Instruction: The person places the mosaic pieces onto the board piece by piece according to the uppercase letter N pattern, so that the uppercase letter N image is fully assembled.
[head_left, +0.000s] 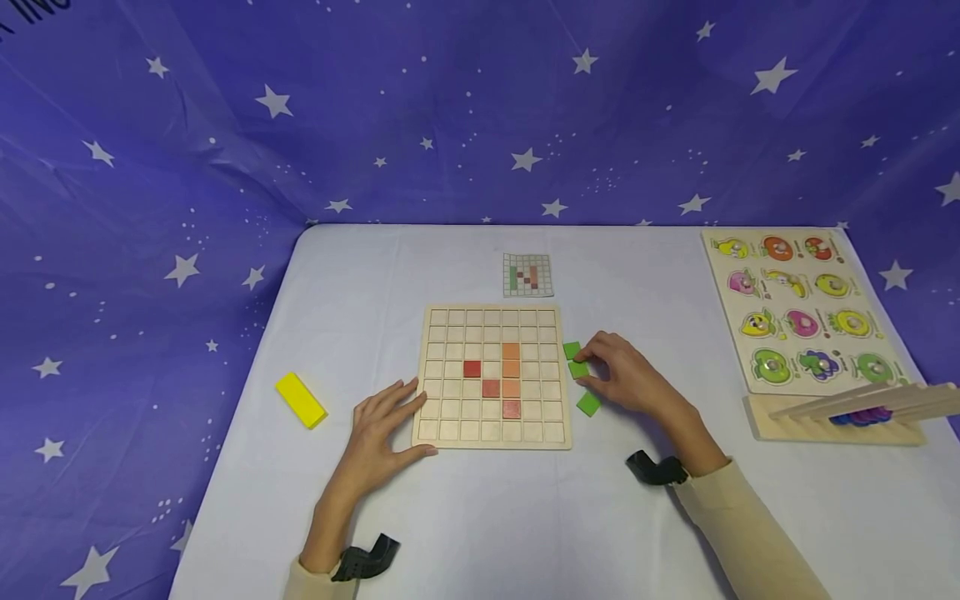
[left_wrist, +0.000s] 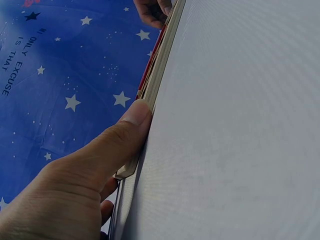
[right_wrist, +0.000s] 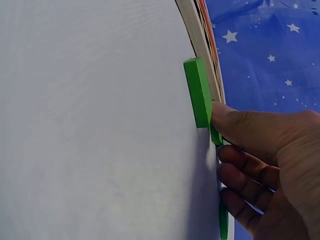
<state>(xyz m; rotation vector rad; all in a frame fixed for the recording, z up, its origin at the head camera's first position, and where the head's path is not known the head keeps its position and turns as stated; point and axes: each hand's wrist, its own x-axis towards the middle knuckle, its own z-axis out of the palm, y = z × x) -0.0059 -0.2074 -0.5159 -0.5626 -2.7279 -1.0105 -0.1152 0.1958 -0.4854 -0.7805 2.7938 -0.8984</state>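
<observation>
A square wooden grid board (head_left: 453, 440) lies on the white table with red and orange square tiles in some cells. At its lower left corner is my left hand (head_left: 378, 442), fingers loosely extended along the left side and thumb touching the front edge; the left wrist view shows this thumb against the board's side (left_wrist: 159, 75). Right of the board lie three green tiles. My right hand (head_left: 626, 375) pinches the middle green tile (head_left: 577, 370) between thumb and fingertips; another green tile (head_left: 588, 404) is nearer the front, and one (head_left: 572, 350) farther back.
Behind the board lies a small printed pattern card (head_left: 528, 276). A yellow block (head_left: 302, 400) is at the left. The right side holds a fruit puzzle board (head_left: 738, 333) and a wooden stand (head_left: 765, 421) with slanted slats. A starry blue cloth (head_left: 450, 108) hangs behind.
</observation>
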